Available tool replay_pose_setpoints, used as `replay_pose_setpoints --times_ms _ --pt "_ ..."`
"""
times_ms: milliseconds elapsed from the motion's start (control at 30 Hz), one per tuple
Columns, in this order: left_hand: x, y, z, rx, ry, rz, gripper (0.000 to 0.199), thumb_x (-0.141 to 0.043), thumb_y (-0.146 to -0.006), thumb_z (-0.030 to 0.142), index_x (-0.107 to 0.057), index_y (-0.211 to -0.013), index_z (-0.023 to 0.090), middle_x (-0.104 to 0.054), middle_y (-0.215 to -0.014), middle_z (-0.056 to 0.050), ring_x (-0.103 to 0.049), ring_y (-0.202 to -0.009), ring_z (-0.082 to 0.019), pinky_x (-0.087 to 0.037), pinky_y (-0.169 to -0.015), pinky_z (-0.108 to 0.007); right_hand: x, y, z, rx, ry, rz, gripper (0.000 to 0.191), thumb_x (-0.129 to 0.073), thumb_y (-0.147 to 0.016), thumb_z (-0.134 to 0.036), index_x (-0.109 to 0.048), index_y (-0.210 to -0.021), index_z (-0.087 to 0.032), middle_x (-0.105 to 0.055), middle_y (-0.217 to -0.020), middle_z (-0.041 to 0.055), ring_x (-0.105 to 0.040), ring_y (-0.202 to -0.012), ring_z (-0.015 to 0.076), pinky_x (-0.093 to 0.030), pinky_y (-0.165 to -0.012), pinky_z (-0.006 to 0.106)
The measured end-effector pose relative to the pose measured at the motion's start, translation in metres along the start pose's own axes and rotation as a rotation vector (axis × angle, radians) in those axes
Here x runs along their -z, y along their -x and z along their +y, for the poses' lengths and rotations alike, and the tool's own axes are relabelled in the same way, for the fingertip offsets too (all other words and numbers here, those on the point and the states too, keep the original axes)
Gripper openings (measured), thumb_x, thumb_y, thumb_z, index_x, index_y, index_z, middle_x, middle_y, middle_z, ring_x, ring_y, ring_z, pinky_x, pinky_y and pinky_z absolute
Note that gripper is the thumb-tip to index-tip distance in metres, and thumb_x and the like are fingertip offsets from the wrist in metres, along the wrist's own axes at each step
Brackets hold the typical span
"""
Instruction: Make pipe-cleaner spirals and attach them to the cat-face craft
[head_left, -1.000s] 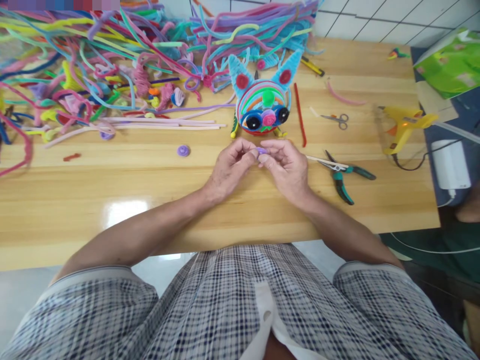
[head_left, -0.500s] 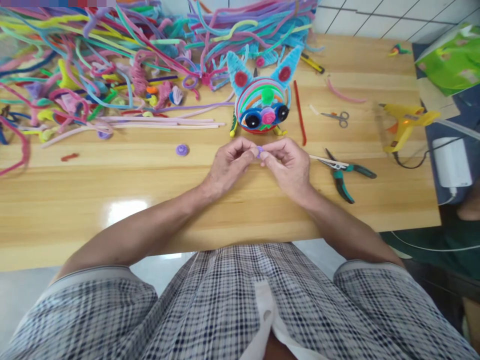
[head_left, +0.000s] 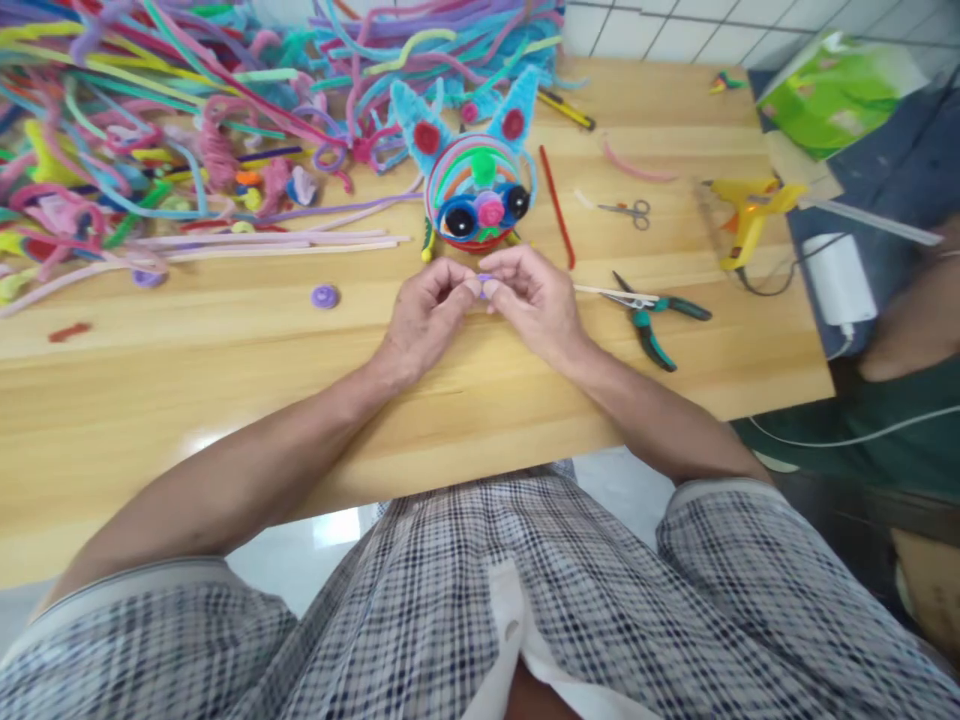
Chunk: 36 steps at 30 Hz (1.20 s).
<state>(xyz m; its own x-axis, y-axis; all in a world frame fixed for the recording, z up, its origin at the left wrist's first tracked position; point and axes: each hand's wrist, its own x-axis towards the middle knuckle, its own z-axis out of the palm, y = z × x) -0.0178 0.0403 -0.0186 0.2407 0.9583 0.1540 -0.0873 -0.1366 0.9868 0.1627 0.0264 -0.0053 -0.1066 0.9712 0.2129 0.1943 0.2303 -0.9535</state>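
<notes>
Between the fingertips of both hands is a small purple pipe cleaner coil (head_left: 485, 285), mostly covered by the thumbs. My left hand (head_left: 429, 318) pinches it from the left, and my right hand (head_left: 534, 308) pinches it from the right. Just beyond the fingers stands a pipe cleaner animal figure (head_left: 480, 165) with blue ears, black eyes and a pink nose. A second purple coil (head_left: 325, 296) lies on the table, left of my left hand. From behind my right hand a pale thin strand (head_left: 600, 290) runs out across the pliers (head_left: 646, 318); where it begins is hidden.
Loose colourful pipe cleaners (head_left: 202, 130) are heaped at the back left. Small scissors (head_left: 634, 212), a red pipe cleaner (head_left: 556, 205), a yellow cutter (head_left: 566, 108) and a yellow glue gun (head_left: 746, 215) lie to the right. Another person's arm (head_left: 919, 310) shows at the right edge.
The camera view has turned a little to the right, so the table things appear shifted left. Both hands keep pinching the purple coil, with only slight finger movement.
</notes>
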Motion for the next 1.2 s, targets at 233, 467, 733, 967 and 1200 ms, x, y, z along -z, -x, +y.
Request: replay_pose_setpoints --times_ms 233,467,733,967,1200 --pt "0.001 -0.006 -0.004 0.023 0.004 -0.033 0.041 -0.086 -0.092 0.052 -0.064 -0.075 0.023 -0.055 -0.058 0.004 -0.045 -0.052 -0.012 -0.034 -0.052 -0.028 0.008 -0.01 -0.002 0.017 0.008 -0.13 0.047 -0.082 -0.088 -0.071 -0.076 -0.1 -0.026 -0.079 -0.092 -0.0008 -0.071 -0.072 0.0138 -0.062 -0.068 0.029" --pt "-0.002 -0.005 -0.002 0.023 0.058 -0.021 0.04 -0.085 -0.093 0.055 -0.067 -0.08 0.022 -0.063 -0.067 0.002 -0.048 -0.052 -0.011 -0.038 -0.051 -0.027 0.002 -0.004 -0.002 0.055 -0.015 -0.009 0.047 -0.081 -0.089 -0.071 -0.076 -0.099 -0.026 -0.077 -0.088 0.0002 -0.073 -0.076 0.0158 -0.064 -0.071 0.032" --pt "-0.007 0.003 0.004 -0.003 0.095 0.007 0.041 -0.086 -0.091 0.058 -0.067 -0.083 0.022 -0.063 -0.068 0.002 -0.05 -0.053 -0.01 -0.042 -0.05 -0.025 -0.007 0.002 -0.003 0.065 -0.004 0.064 0.05 -0.078 -0.09 -0.074 -0.074 -0.105 -0.026 -0.077 -0.09 -0.0005 -0.073 -0.076 0.0147 -0.063 -0.074 0.03" --pt "-0.014 0.006 0.004 0.019 0.227 0.016 0.042 -0.088 -0.086 0.058 -0.067 -0.082 0.022 -0.072 -0.078 0.0 -0.049 -0.053 -0.009 -0.041 -0.05 -0.025 -0.012 0.006 -0.007 0.086 -0.046 0.126 0.053 -0.08 -0.087 -0.075 -0.074 -0.102 -0.025 -0.079 -0.09 -0.0001 -0.074 -0.075 0.0149 -0.064 -0.076 0.031" --pt "-0.01 0.004 0.003 -0.017 0.178 0.046 0.032 -0.088 -0.087 0.046 -0.07 -0.078 0.021 -0.065 -0.065 0.002 -0.048 -0.052 -0.009 -0.038 -0.051 -0.024 -0.009 0.003 -0.003 0.066 -0.083 0.104 0.057 -0.084 -0.08 -0.077 -0.075 -0.097 -0.024 -0.079 -0.083 -0.0013 -0.075 -0.072 0.0144 -0.064 -0.075 0.03"
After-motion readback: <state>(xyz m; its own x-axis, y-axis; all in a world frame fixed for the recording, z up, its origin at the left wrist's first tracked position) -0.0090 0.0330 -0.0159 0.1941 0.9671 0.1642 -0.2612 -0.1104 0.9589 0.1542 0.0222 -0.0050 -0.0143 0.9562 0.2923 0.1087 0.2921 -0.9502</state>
